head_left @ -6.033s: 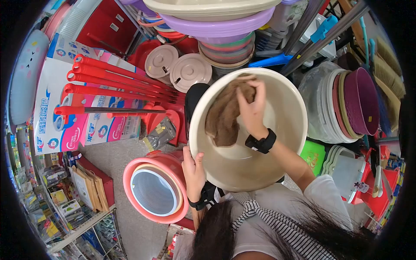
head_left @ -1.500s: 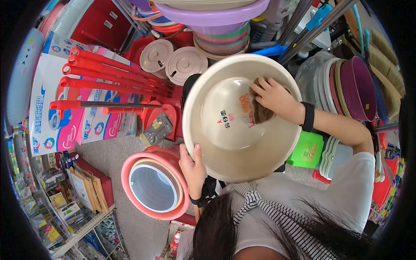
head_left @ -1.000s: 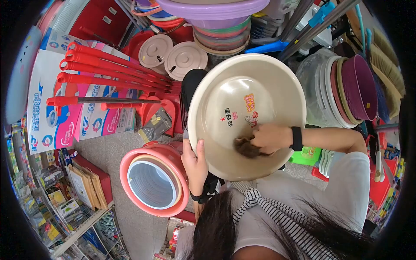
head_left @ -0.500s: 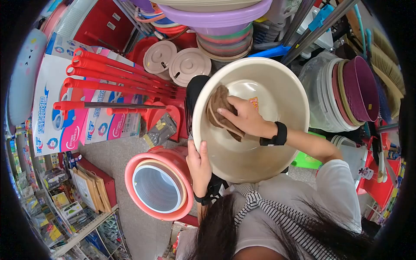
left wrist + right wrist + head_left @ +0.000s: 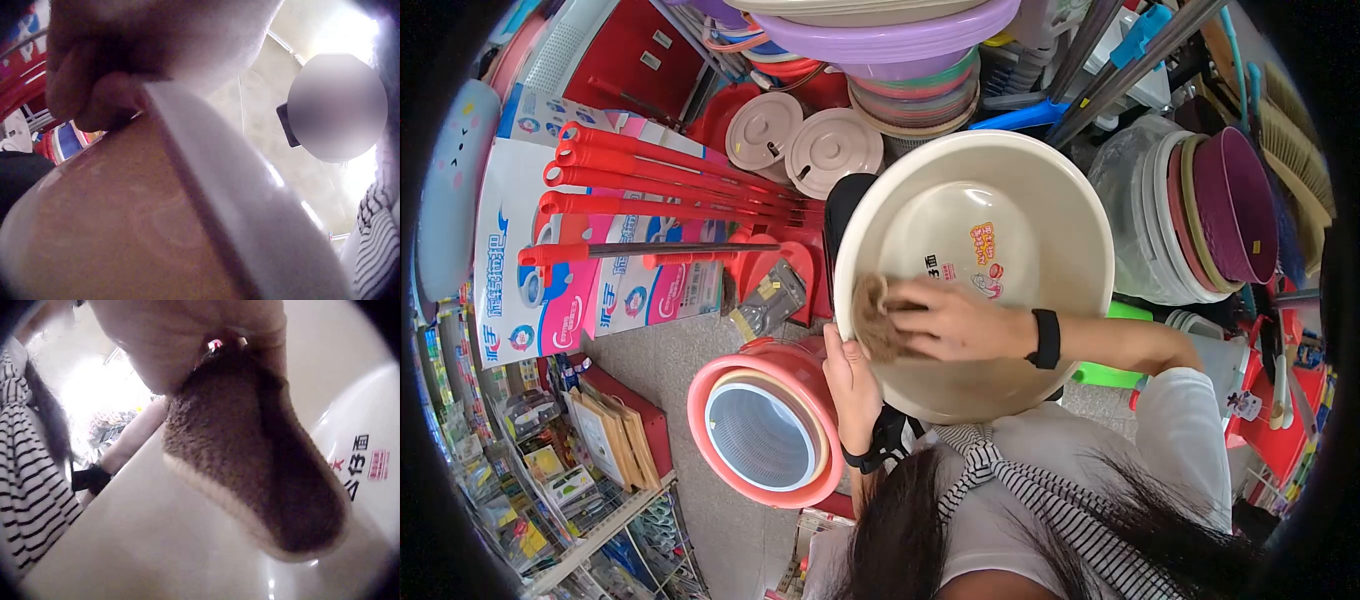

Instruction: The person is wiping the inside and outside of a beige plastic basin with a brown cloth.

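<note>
A large cream plastic basin (image 5: 1065, 235) tilts in front of the person's body, red and black print on its bottom. My left hand (image 5: 855, 390) holds its left rim, thumb over the edge and fingers outside. The left wrist view shows the same grip close up, the hand (image 5: 156, 44) at the basin's rim (image 5: 219, 169). Inside the basin, my right hand (image 5: 965, 322) grips a brown cloth (image 5: 870, 318) at the left wall, close to the left thumb. In the right wrist view, the bunched cloth (image 5: 231, 425) hangs from the hand (image 5: 200, 337) and hides part of the wall.
Nested pink and grey buckets (image 5: 820, 455) stand at the lower left. Red-handled poles (image 5: 650, 210) jut in from the left before printed boxes (image 5: 530, 240). Stacked basins (image 5: 900, 40) rise behind, with purple and white tubs (image 5: 1225, 210) at the right. Shelves (image 5: 540, 440) line the left.
The right hand has wiped the cloth around the basin's inside, from the right wall to the bottom to the upper left, and now lower on the left wall. The left hand keeps its rim grip.
</note>
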The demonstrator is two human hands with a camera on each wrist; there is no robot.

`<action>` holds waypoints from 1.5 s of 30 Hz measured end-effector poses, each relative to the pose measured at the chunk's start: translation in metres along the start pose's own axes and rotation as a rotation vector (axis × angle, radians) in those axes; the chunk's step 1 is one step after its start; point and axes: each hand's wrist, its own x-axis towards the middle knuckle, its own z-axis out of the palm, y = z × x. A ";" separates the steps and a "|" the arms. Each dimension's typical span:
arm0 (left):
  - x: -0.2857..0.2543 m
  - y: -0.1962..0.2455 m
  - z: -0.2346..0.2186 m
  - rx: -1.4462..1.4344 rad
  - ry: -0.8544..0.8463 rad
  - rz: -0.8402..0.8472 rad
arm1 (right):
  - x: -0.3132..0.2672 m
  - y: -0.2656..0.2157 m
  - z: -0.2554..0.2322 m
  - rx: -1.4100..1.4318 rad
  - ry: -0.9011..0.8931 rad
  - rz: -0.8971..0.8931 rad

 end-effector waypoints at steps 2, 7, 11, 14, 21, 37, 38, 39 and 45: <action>0.001 0.009 0.002 -0.022 0.018 0.035 | 0.011 0.004 -0.003 -0.077 0.296 0.127; 0.000 0.009 -0.004 -0.007 -0.038 -0.053 | 0.007 -0.004 0.002 -0.030 0.298 0.197; 0.002 0.011 -0.002 0.013 -0.040 -0.072 | -0.018 -0.014 0.018 0.004 0.008 0.107; 0.004 0.005 0.001 0.035 0.003 0.049 | -0.031 -0.015 0.008 0.031 -0.310 0.156; 0.003 0.013 0.003 0.028 -0.031 0.008 | -0.019 0.011 0.000 0.188 -0.278 0.222; 0.000 0.013 0.001 0.016 -0.021 -0.043 | 0.014 0.040 -0.008 -0.490 0.115 0.407; 0.000 0.014 0.001 0.015 -0.027 -0.057 | 0.013 0.041 -0.003 -0.491 0.116 0.410; -0.001 0.013 0.000 0.015 -0.029 -0.056 | 0.011 0.042 0.003 -0.417 0.069 0.331; -0.002 0.010 -0.007 0.001 -0.102 -0.108 | -0.007 0.020 0.021 -0.264 -0.434 0.116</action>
